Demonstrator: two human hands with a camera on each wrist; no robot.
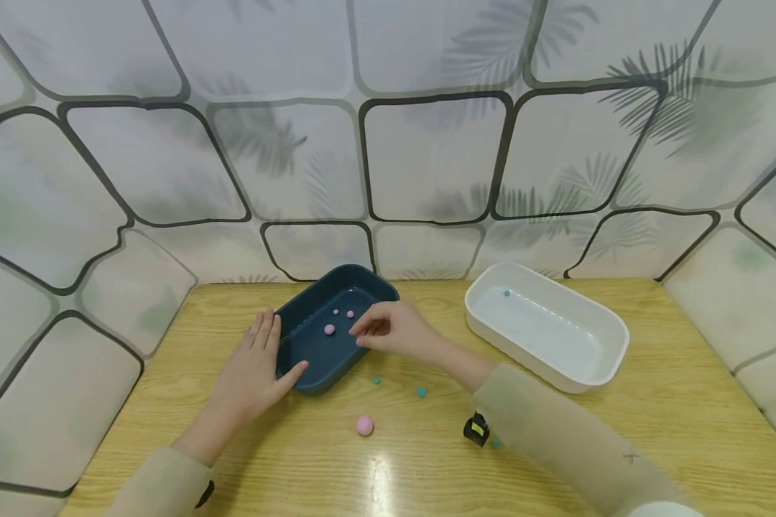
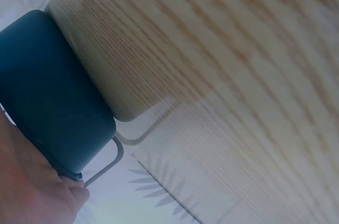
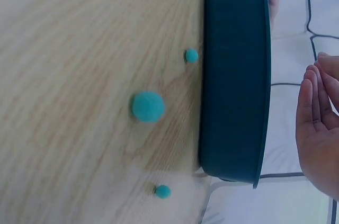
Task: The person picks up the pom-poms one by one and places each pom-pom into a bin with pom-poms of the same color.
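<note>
A dark blue tray [image 1: 323, 373] stands left of centre with three pink balls [image 1: 329, 329] inside. My left hand [image 1: 248, 373] rests along its left side, fingers straight, thumb reaching over the near rim; the left wrist view shows part of that hand [image 2: 32, 176] at the rim. Above the tray's right side is my right hand [image 1: 394, 330], fingers lightly bent and thumb near the index fingertip. Nothing shows between the fingertips of the right hand [image 3: 320, 113] in the right wrist view. A larger pink ball [image 1: 364, 425] lies on the table in front.
Teal balls [image 1: 422, 392] lie on the wooden table [image 1: 284, 459] between the tray and my right forearm. A white tray [image 1: 595, 384] stands to the right, with a small teal ball [image 1: 507, 293] in it. Patterned cloth walls [image 1: 427, 158] surround the table's back and sides.
</note>
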